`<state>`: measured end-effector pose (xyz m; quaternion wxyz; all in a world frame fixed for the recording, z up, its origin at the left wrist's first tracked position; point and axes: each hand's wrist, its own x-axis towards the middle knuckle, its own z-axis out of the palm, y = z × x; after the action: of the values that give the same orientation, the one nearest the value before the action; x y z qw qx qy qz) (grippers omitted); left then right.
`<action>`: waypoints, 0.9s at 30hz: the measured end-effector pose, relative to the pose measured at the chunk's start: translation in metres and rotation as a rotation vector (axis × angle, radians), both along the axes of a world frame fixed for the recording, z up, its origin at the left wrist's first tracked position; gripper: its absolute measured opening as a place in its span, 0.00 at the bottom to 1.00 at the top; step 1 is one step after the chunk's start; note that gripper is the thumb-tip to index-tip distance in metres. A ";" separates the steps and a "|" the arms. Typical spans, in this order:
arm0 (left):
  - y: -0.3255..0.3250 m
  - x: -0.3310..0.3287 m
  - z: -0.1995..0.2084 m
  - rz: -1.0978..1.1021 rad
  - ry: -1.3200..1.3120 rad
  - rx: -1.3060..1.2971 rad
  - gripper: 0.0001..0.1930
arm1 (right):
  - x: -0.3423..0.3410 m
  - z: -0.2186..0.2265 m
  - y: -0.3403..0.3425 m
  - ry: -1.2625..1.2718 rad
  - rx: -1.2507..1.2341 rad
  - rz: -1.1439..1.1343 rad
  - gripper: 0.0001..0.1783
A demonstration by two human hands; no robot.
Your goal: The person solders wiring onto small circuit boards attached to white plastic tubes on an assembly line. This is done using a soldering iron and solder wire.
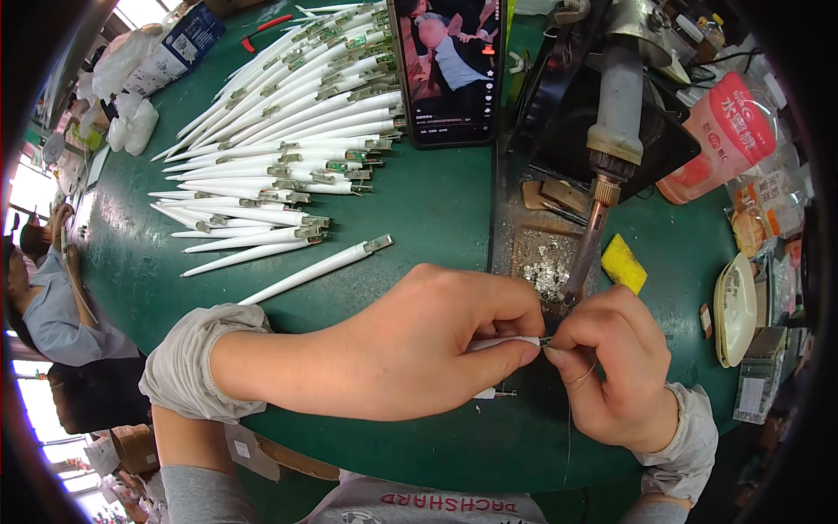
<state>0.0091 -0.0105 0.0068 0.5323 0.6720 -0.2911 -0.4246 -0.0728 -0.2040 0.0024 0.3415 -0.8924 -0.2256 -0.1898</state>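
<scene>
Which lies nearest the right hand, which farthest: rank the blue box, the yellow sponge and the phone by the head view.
1. Yellow sponge: just beyond the right hand.
2. Phone: farther off, ahead and left.
3. Blue box: far left.

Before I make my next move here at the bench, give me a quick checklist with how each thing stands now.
1. Left hand grips the white stick: ok, pinched between thumb and fingers.
2. Right hand has the thin wire: ok, a length hangs below.
3. Connection at the stick's end: cannot tell, fingertips crowd it.
4. Fingers clear of the soldering iron: cannot tell, its tip looks close.
5. Yellow sponge by the iron: ok.
</scene>
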 end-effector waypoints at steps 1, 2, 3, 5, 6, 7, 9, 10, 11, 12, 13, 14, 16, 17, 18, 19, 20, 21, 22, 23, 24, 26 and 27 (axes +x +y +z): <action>0.000 0.000 -0.001 0.023 -0.009 -0.013 0.06 | -0.001 0.001 0.000 0.036 0.017 -0.005 0.14; 0.000 0.000 0.001 0.024 -0.010 -0.015 0.06 | -0.001 0.002 0.001 0.072 0.034 -0.011 0.14; 0.000 0.001 0.002 0.011 -0.035 0.006 0.06 | 0.000 0.000 0.000 0.071 0.033 -0.012 0.14; 0.000 0.001 0.004 -0.003 -0.062 0.025 0.06 | 0.002 -0.004 -0.005 -0.024 0.043 0.061 0.14; 0.001 0.001 0.005 -0.004 -0.085 0.037 0.06 | 0.001 -0.001 -0.005 -0.025 0.045 0.063 0.14; 0.002 0.000 0.005 -0.005 -0.108 0.048 0.06 | 0.000 0.006 -0.006 0.244 0.162 0.007 0.13; 0.002 0.000 0.003 0.048 -0.023 0.026 0.06 | -0.001 0.012 -0.009 0.510 0.275 -0.051 0.12; 0.001 0.000 0.002 0.099 0.064 0.003 0.06 | 0.000 0.013 -0.012 0.604 0.397 -0.055 0.10; 0.001 0.001 0.002 0.099 0.062 0.001 0.06 | 0.001 0.015 -0.014 0.698 0.520 -0.058 0.09; 0.000 0.003 0.003 0.114 0.080 0.000 0.06 | 0.001 0.019 -0.017 0.696 0.519 -0.056 0.09; 0.000 0.004 0.003 0.129 0.097 -0.001 0.06 | 0.000 0.025 -0.020 0.807 0.514 -0.030 0.08; 0.001 0.004 0.003 0.131 0.095 0.000 0.06 | 0.000 0.027 -0.022 0.919 0.508 -0.003 0.07; -0.001 0.004 0.005 0.154 0.126 -0.010 0.05 | 0.000 0.024 -0.022 0.792 0.446 0.008 0.07; -0.001 0.004 0.006 0.152 0.126 -0.010 0.05 | -0.001 0.022 -0.021 0.666 0.383 0.022 0.07; 0.000 0.004 0.007 0.147 0.101 -0.003 0.05 | -0.001 0.022 -0.019 0.666 0.384 0.022 0.07; 0.000 0.004 0.007 0.141 0.077 0.003 0.05 | -0.002 0.022 -0.015 0.688 0.485 -0.032 0.07; 0.000 0.003 0.006 0.142 0.077 0.004 0.05 | -0.003 0.021 -0.012 0.708 0.587 -0.087 0.07; 0.000 0.002 0.005 0.139 0.061 -0.025 0.05 | -0.004 0.019 -0.011 0.707 0.587 -0.088 0.07; 0.000 0.002 0.004 0.137 0.045 -0.055 0.05 | -0.005 0.013 -0.009 0.608 0.559 -0.085 0.07; 0.001 0.003 0.004 0.137 0.045 -0.055 0.05 | -0.005 0.009 -0.008 0.508 0.531 -0.082 0.07; 0.001 0.005 0.003 0.129 0.068 -0.073 0.04 | -0.006 0.007 -0.009 0.508 0.531 -0.082 0.07; 0.000 0.006 0.003 0.120 0.091 -0.091 0.04 | -0.007 0.004 -0.010 0.390 0.438 -0.099 0.08; 0.000 0.006 0.003 0.128 0.103 -0.110 0.04 | -0.007 0.002 -0.009 0.390 0.438 -0.100 0.08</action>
<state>0.0148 -0.0105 0.0097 0.6088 0.6361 -0.2428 -0.4072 -0.0798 -0.2130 0.0049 0.5532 -0.8271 -0.0653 -0.0753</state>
